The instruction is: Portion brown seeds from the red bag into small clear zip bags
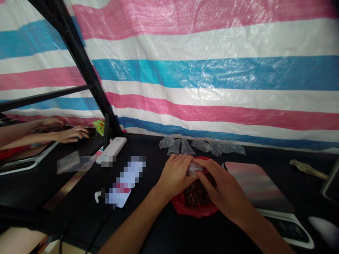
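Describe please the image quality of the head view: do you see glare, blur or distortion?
In the head view, glare shines on the pink, white and blue striped plastic tarp, and wide-angle distortion bends its stripes; a pixelated patch blurs out an object on the black table; the left hand, right hand and small clear plastic piece look fairly sharp.
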Demonstrator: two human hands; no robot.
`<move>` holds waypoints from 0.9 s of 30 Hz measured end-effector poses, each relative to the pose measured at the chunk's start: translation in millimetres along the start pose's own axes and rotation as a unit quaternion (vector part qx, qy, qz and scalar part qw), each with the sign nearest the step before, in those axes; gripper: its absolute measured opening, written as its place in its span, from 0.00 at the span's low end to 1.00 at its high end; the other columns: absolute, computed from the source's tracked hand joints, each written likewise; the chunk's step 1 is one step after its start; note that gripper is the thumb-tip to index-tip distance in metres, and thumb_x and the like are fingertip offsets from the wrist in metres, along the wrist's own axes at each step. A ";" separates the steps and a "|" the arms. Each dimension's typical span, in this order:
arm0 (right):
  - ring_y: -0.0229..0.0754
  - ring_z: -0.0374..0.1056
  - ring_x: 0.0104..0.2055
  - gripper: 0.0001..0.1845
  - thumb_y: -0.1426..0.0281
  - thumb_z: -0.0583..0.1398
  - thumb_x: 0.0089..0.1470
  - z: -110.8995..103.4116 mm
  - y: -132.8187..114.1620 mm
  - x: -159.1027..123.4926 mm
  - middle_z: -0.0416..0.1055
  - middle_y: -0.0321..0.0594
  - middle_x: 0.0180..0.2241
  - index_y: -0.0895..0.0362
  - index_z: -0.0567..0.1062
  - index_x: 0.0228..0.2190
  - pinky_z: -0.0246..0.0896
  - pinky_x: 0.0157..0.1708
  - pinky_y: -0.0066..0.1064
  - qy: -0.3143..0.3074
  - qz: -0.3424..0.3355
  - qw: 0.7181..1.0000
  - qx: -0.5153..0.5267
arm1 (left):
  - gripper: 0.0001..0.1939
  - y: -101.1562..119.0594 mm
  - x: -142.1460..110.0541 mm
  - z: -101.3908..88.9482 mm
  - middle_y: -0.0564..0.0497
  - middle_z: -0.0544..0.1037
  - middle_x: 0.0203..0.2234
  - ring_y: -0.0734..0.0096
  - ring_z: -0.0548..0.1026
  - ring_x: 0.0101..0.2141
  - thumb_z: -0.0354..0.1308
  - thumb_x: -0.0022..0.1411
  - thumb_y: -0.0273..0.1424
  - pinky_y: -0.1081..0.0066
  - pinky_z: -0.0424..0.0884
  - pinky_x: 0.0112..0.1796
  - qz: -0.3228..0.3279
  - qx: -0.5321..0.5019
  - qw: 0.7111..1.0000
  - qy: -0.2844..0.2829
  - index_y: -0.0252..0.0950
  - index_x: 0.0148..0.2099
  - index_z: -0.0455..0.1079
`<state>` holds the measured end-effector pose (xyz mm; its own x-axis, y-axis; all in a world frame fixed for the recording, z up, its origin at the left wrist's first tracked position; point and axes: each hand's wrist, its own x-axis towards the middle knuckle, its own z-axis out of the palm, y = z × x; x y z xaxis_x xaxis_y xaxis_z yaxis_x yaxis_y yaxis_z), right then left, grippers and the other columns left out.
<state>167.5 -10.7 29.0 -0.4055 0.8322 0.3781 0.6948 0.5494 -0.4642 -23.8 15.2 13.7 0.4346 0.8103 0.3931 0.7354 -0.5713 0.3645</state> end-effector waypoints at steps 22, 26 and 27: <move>0.48 0.69 0.59 0.18 0.70 0.56 0.67 1.6 -0.6 -1.9 0.71 0.42 0.57 0.46 0.70 0.56 0.66 0.60 0.44 0.087 -0.023 0.996 0.017 | 0.23 -2.4 1.0 -5.9 0.45 0.80 0.51 0.55 0.76 0.51 0.62 0.68 0.44 0.56 0.66 0.53 0.011 -0.023 0.999 0.021 0.38 0.59 0.67; 0.51 0.69 0.59 0.17 0.68 0.56 0.67 -3.0 2.1 -0.8 0.70 0.46 0.56 0.47 0.70 0.56 0.66 0.60 0.47 0.129 -0.001 0.992 0.014 | 0.21 -3.7 1.7 -7.8 0.47 0.80 0.48 0.57 0.77 0.48 0.59 0.69 0.46 0.58 0.68 0.51 -0.012 -0.041 0.998 0.049 0.38 0.55 0.69; 0.52 0.69 0.59 0.17 0.68 0.56 0.67 -5.3 3.5 -0.5 0.71 0.46 0.56 0.48 0.70 0.56 0.66 0.59 0.48 0.139 0.003 0.990 0.014 | 0.20 -3.7 1.9 -8.7 0.47 0.81 0.46 0.58 0.78 0.47 0.59 0.69 0.47 0.60 0.69 0.50 -0.025 -0.056 0.996 0.059 0.38 0.54 0.70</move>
<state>173.3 -9.7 31.4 -0.2199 0.7854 0.5787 0.6788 0.5492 -0.4875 -30.2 17.7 20.4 0.3309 0.8207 0.4657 0.6889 -0.5474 0.4751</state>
